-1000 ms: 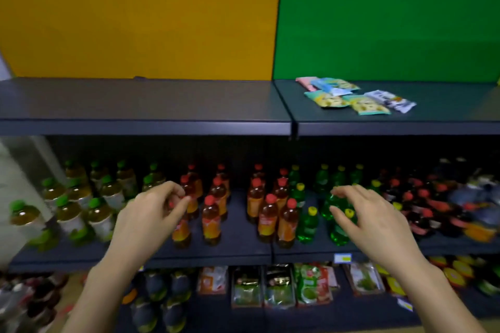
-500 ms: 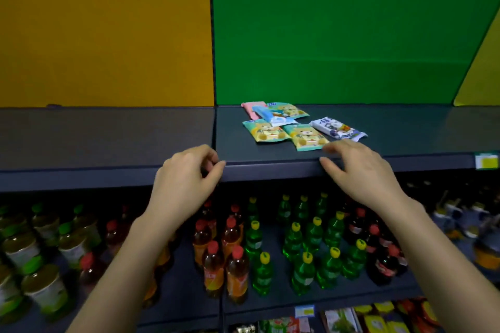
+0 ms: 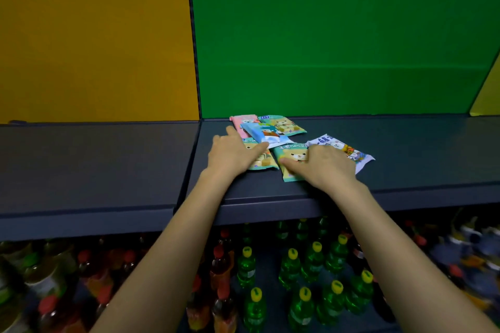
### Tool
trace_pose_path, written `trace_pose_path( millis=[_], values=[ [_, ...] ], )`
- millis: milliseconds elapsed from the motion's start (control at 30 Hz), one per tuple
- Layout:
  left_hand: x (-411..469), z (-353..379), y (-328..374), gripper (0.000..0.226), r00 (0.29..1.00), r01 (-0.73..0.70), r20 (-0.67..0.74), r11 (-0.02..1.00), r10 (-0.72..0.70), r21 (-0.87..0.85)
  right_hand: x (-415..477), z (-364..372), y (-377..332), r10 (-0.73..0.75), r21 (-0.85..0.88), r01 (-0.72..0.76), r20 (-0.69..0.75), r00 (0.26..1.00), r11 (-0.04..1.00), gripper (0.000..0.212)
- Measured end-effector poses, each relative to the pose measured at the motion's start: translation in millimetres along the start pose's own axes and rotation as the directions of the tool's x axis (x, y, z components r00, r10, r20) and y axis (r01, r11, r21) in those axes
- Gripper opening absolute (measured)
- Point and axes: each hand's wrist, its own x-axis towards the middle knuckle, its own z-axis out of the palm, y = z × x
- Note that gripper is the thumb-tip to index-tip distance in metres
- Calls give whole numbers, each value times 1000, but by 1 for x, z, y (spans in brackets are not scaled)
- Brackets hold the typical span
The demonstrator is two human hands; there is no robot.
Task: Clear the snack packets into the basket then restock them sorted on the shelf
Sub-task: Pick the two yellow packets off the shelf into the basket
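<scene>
Several snack packets lie in a loose heap on the dark top shelf (image 3: pixel 405 159): a pink packet (image 3: pixel 241 121), a teal bear packet (image 3: pixel 284 124) at the back, a light blue packet (image 3: pixel 266 134), a front-left teal packet (image 3: pixel 263 162), a front teal bear packet (image 3: pixel 290 159) and a white packet (image 3: pixel 343 147) on the right. My left hand (image 3: pixel 231 154) lies flat on the front-left packet, fingers spread. My right hand (image 3: pixel 322 165) rests on the front bear packet and the white one, thumb on the bear packet. No basket is in view.
Below the top shelf stands a row of bottles: green ones with yellow caps (image 3: pixel 303 278), amber ones with red caps (image 3: pixel 219 267), tea bottles at the left (image 3: pixel 40 278). Yellow (image 3: pixel 94 35) and green (image 3: pixel 338 35) panels back the shelf.
Both hands rose from in front of the bottle shelf to the shelf's front edge, then forward onto the packets. The view tilted up and shifted right.
</scene>
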Motion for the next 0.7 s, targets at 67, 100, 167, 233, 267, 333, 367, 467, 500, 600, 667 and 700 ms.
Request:
trace_pose_path(
  millis=[67, 100, 167, 233, 267, 333, 367, 467, 500, 600, 667, 700],
  values=[
    [5, 5, 2, 89, 1000, 13, 11, 1000, -13, -8, 7, -2, 0, -13, 10, 12, 39, 999, 1000, 72],
    [7, 6, 3, 88, 1000, 23, 16, 1000, -23, -21, 9, -2, 0, -20, 21, 19, 60, 998, 1000, 72],
    [12, 6, 5, 87, 997, 66, 48, 996, -64, -56, 14, -2, 2, -37, 54, 31, 113, 993, 998, 69],
    [13, 2, 10, 89, 988, 127, 101, 989, -120, -70, 20, -3, 5, -52, 87, 37, 173, 984, 996, 61],
    [14, -1, 12, 88, 982, 151, 127, 987, -142, -62, 22, -4, 7, -52, 104, 32, 196, 979, 994, 57],
    [14, -7, 15, 81, 969, 180, 179, 983, -171, -39, 23, -8, 10, -47, 129, 19, 220, 974, 991, 57],
    [14, -10, 16, 78, 963, 194, 201, 980, -181, -43, 23, -9, 12, -49, 135, 19, 219, 974, 991, 59],
    [12, -17, 17, 73, 952, 238, 224, 965, -210, -106, 26, -9, 20, -61, 152, 32, 192, 980, 988, 64],
    [11, -19, 15, 68, 953, 241, 218, 962, -210, -127, 28, -9, 22, -72, 173, 40, 185, 980, 984, 61],
    [0, -26, 9, 46, 945, 306, 215, 904, -248, -299, 32, -13, 32, -94, 239, 59, 141, 985, 969, 51],
    [-9, -27, -5, 44, 945, 326, 174, 841, -277, -432, 30, -22, 39, -85, 254, 64, 72, 994, 965, 50],
    [-16, -28, -13, 44, 948, 318, 143, 806, -285, -499, 28, -26, 44, -78, 265, 64, 45, 996, 962, 51]
  ],
)
